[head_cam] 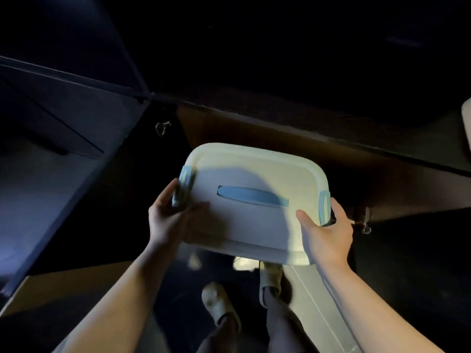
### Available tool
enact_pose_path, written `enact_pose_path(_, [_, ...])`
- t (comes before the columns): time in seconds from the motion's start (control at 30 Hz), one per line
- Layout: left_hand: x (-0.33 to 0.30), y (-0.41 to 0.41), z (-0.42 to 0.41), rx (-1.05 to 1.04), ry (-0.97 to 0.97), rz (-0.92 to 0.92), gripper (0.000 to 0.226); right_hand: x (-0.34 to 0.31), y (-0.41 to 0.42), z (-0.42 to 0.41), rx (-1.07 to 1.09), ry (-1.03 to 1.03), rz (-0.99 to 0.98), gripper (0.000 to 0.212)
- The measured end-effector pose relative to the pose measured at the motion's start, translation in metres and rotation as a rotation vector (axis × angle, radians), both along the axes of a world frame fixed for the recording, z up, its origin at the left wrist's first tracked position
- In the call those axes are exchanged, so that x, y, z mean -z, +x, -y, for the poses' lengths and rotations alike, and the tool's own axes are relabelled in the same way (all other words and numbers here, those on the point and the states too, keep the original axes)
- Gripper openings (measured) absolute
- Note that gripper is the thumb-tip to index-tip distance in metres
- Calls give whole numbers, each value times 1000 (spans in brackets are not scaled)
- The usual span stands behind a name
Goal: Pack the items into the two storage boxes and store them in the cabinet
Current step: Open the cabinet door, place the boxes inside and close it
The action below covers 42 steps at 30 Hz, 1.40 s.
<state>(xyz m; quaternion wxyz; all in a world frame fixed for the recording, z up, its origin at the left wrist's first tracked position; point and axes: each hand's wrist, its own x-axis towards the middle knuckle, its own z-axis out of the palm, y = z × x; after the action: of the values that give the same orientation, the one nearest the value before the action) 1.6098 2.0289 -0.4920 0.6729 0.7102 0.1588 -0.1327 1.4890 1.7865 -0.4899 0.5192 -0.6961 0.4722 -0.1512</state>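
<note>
A pale storage box (244, 225) with a white lid, a blue top handle (252, 197) and blue side clips hangs in mid-air in front of the open dark cabinet (267, 128). My left hand (170, 217) grips its left side, thumb on the lid, next to the left clip. My right hand (328, 230) grips its right side by the right clip (324, 207), thumb lying on the lid. The box's contents are hidden by the lid. No second box is in view.
The open cabinet door (56, 154) stands at the left, with a hinge (161, 127) at its inner edge. Another hinge (363, 220) is at the right. My feet in light slippers (219, 304) stand below on a dark floor. A pale object (467, 126) shows at the right edge.
</note>
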Motion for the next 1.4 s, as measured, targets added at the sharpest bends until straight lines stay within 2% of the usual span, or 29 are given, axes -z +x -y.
enact_pose_path(0.07, [49, 13, 10, 24, 73, -27, 82, 45, 10, 11, -17, 13, -49, 52])
enact_pose_path(0.2, [152, 37, 28, 170, 201, -58, 52, 142, 28, 31, -76, 29, -185, 53])
enact_pose_path(0.33, [233, 69, 50, 209, 211, -125, 45, 237, 63, 53, -51, 130, -254, 48])
enact_pose_path(0.5, [319, 135, 84, 255, 268, -20, 77, 331, 125, 86, -86, 57, -291, 62])
enact_pose_path(0.6, [367, 170, 98, 318, 339, 9, 81, 376, 160, 100, -170, 19, -315, 70])
enact_pose_path(0.73, [420, 193, 105, 393, 345, 30, 71, 425, 188, 112, -235, 13, -324, 74])
enact_pose_path(0.87, [451, 216, 108, 428, 424, 72, 89, 462, 200, 113, -249, -59, -308, 85])
enact_pose_path(1.0, [457, 232, 119, 480, 687, 169, 73, 468, 217, 117, -316, -102, -402, 92])
enact_pose_path(1.13, [439, 200, 119, 557, 886, 200, 69, 432, 204, 103, -429, -157, -545, 79])
enact_pose_path(1.23, [391, 153, 119, 634, 822, 212, 60, 373, 173, 79, -621, -236, -541, 77])
enact_pose_path(1.33, [313, 122, 122, 707, 776, 221, 55, 293, 149, 59, -779, -363, -570, 71])
enact_pose_path(1.4, [254, 104, 123, 772, 782, 288, 52, 236, 133, 49, -835, -426, -579, 69])
